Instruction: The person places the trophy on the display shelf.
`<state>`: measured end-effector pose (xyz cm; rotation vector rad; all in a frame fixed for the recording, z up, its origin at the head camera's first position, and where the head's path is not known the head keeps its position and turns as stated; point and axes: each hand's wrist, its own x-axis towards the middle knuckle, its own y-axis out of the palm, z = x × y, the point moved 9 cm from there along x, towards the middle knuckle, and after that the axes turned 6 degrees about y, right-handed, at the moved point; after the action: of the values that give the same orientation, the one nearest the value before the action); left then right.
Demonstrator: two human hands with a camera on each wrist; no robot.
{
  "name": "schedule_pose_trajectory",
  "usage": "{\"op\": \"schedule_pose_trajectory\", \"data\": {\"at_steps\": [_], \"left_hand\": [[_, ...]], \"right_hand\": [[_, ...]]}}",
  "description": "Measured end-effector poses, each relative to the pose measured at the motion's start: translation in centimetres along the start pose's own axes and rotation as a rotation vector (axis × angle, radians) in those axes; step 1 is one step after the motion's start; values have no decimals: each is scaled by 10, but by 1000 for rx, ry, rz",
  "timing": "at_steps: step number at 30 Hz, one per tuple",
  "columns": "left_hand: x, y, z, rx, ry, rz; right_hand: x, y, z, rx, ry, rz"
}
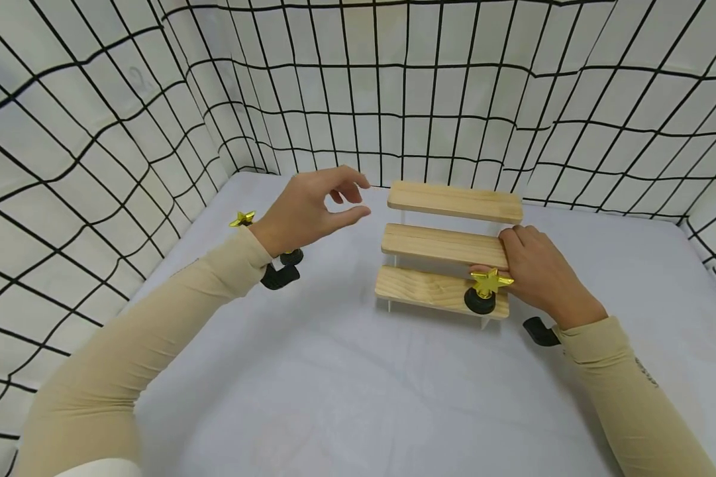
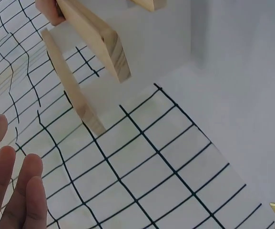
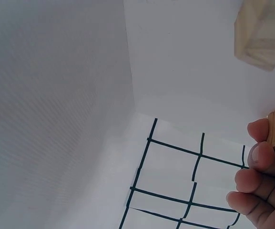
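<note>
Head view: a person in beige sleeves is working at a white counter (image 1: 334, 371) walled by grid-patterned cloth.
Right hand (image 1: 539, 275): it is resting against the right end of the wooden stepped stand (image 1: 447, 246), fingers curled at the middle step and thumb reaching toward the star; whether it is actually gripping the wood I cannot tell. In the right wrist view the fingertips (image 3: 256, 155) are touching a wooden edge.
Gold star trophy (image 1: 485, 290): it is standing upright on its black round base on the lowest step, just left of the right hand, the thumb touching or nearly touching its star.
Left hand (image 1: 316, 207): it is hovering in the air left of the stand, fingers loosely spread and slightly bent, holding nothing. The left wrist view is showing its fingers (image 2: 13, 191) relaxed and apart, well clear of the wooden steps.
Second gold star trophy (image 1: 242, 218): it is sitting on the counter beyond the left wrist, partly hidden by the forearm.
Wrist cameras: black mounts are showing under both wrists.
</note>
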<state>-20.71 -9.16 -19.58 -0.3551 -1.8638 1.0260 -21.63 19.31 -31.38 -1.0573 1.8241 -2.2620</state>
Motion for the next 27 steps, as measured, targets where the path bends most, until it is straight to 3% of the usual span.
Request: {"op": "schedule_pose_trajectory", "data": {"at_steps": [9,15,27], "left_hand": [[-21,-41,38,93,-107,-75],[-39,-60,63,97,-186,-111],[-77,-76,109,158,-330,-114]], "right_hand": [[1,-1,2,10,-13,-20],[0,-1,2,11,-1,-18],[-1,-1,6,21,-35,-45]]}}
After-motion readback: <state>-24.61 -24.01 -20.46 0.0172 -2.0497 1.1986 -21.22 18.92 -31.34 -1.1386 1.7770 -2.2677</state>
